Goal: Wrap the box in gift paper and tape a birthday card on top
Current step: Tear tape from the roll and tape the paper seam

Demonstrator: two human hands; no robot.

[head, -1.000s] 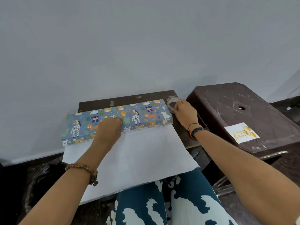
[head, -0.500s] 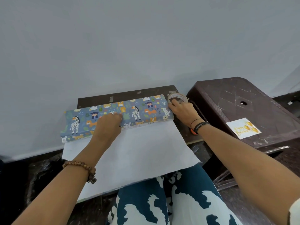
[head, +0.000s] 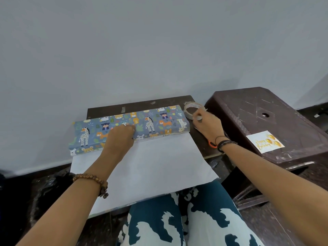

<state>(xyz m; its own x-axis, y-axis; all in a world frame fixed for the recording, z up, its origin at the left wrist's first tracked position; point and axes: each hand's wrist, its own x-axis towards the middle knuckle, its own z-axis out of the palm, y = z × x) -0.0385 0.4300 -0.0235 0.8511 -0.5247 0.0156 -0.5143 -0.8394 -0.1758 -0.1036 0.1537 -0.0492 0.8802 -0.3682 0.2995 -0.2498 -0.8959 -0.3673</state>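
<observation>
A long box [head: 150,121] lies across a small dark table [head: 138,104], covered on top by blue animal-print gift paper. The paper's white underside [head: 159,166] spreads toward me over my lap. My left hand [head: 120,137] presses down on the paper flap at the box's near edge, fingers curled. My right hand [head: 206,125] grips a roll of clear tape [head: 190,108] just past the box's right end. A white birthday card [head: 265,143] with gold lettering lies on the brown plastic stool [head: 266,110] to the right.
A pale wall rises directly behind the table. An orange-handled object [head: 212,144], partly hidden under my right wrist, lies on the table's right edge. My patterned trousers [head: 177,219] fill the foreground. Dark floor surrounds the table and stool.
My right hand has stayed at the tape roll by the box's right end, shifting slightly on it. My left hand keeps pressing the paper in the same spot.
</observation>
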